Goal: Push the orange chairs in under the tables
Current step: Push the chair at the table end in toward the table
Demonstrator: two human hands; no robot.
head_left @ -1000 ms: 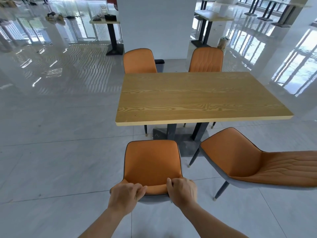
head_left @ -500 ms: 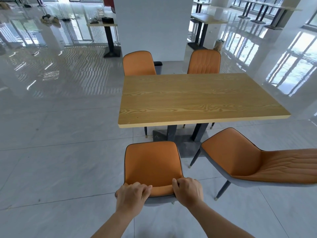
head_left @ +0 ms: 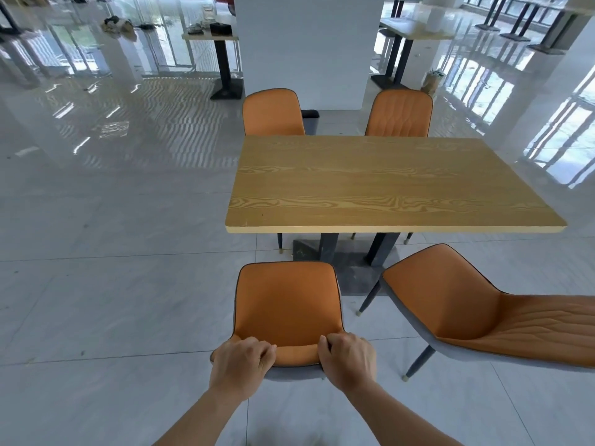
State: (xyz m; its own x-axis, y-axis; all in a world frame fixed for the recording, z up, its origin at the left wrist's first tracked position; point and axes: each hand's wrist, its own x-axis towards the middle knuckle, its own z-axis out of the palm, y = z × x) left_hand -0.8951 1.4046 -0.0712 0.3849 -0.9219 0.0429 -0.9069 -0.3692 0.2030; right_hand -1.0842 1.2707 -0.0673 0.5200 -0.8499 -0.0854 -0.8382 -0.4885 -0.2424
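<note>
**A:** Orange chair (head_left: 286, 304): who has hold of it?

**B:** Both hands. The left hand (head_left: 240, 365) and the right hand (head_left: 347, 360) curl their fingers over the top of its backrest, with a strip of orange showing between them.

**A:** Where does it stand?

**B:** Directly ahead of the hands, facing the wooden table (head_left: 386, 188), with floor visible between seat and tabletop.

**A:** Further out?

**B:** Right of the right hand, a second orange chair (head_left: 483, 317) stands pulled out and turned aside. Beyond the table stand the far left chair (head_left: 273, 112) and the far right chair (head_left: 399, 114).
</note>
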